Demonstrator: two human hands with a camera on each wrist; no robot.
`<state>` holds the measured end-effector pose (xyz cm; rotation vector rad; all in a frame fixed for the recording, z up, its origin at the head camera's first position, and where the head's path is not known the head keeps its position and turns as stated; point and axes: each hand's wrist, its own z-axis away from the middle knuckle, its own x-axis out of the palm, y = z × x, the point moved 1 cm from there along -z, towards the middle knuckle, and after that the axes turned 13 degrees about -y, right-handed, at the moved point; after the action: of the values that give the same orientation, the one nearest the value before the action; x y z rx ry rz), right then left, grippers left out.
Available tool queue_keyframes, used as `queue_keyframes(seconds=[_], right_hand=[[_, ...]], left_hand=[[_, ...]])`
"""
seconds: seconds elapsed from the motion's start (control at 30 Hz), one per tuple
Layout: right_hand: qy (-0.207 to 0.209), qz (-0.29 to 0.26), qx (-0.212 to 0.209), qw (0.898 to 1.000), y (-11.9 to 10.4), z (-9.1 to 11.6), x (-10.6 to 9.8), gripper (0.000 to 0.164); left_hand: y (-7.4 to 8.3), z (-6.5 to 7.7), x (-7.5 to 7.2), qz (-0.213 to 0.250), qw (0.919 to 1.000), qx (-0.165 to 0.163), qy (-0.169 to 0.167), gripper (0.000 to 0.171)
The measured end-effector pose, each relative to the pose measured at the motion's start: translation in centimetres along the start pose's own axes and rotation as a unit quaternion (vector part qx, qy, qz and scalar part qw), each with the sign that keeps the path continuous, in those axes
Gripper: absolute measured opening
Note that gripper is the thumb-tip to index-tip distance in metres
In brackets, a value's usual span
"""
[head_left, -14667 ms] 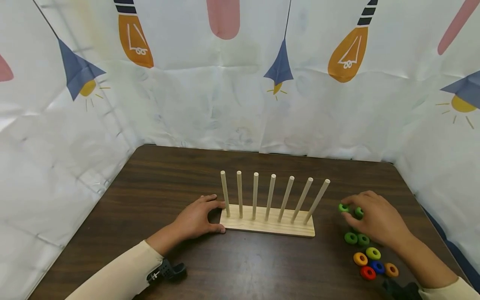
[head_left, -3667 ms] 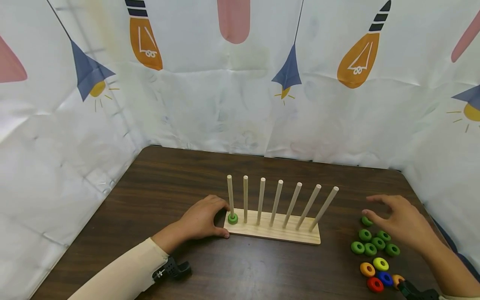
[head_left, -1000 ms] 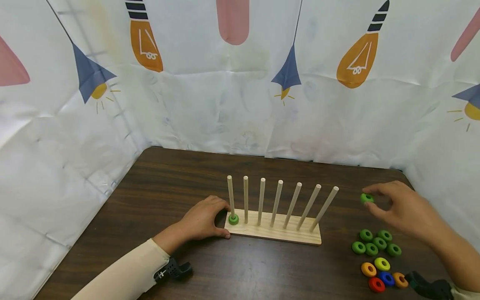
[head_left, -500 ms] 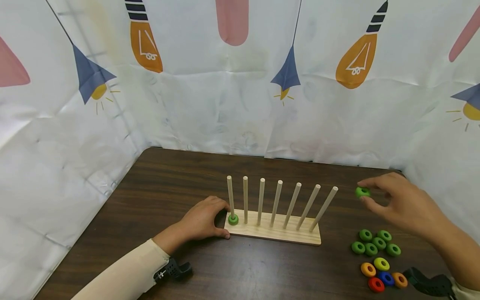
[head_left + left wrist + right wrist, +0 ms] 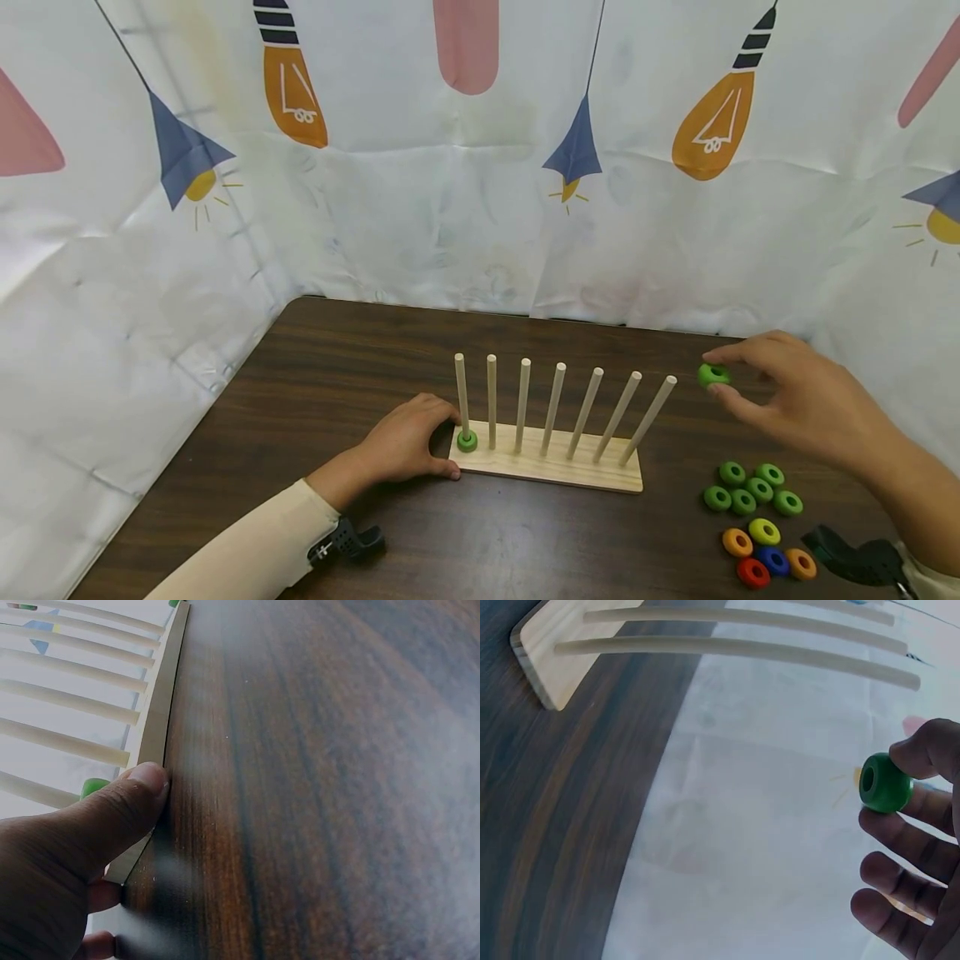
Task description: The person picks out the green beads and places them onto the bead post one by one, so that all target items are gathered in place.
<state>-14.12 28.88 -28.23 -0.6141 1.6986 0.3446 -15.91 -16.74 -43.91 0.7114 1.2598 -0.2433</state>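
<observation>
A pale wooden base [image 5: 540,462] with a row of several upright pegs [image 5: 555,408] stands mid-table. Round the foot of its leftmost peg sits one green ring [image 5: 467,442]. My left hand [image 5: 405,442] grips the base's left end, thumb along the front edge; the left wrist view shows the thumb [image 5: 124,806] pressed on that edge. To the right of the pegs my right hand [image 5: 802,400] pinches another green ring [image 5: 713,375] in the air. In the right wrist view this ring [image 5: 885,784] is between thumb and fingers, its hole showing.
On the right of the dark table [image 5: 337,342] lie several green rings [image 5: 742,502], with a yellow ring [image 5: 764,532], two orange rings [image 5: 737,542], a blue ring [image 5: 772,561] and a red ring [image 5: 753,572] nearer the front. A printed cloth [image 5: 420,217] hangs behind.
A green ring has come onto the leftmost peg since the oldest frame. My right hand has picked up another green ring and moved it up and left. The left hand stays on the base.
</observation>
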Motion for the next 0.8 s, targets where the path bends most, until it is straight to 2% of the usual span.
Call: queue_keyframes(seconds=[0.63,0.8], right_hand=[[0.03,-0.01,-0.036,0.999,-2.4,-1.0,-1.4,0.048],[0.038,-0.013,-0.06,0.997,-3.0,-1.4,-1.8,0.048]], left_hand=[[-0.1,-0.1,0.2,-0.003,1.0,0.005,0.005,0.063],[-0.1,0.0,0.1,-0.002,1.0,0.004,0.005,0.063]])
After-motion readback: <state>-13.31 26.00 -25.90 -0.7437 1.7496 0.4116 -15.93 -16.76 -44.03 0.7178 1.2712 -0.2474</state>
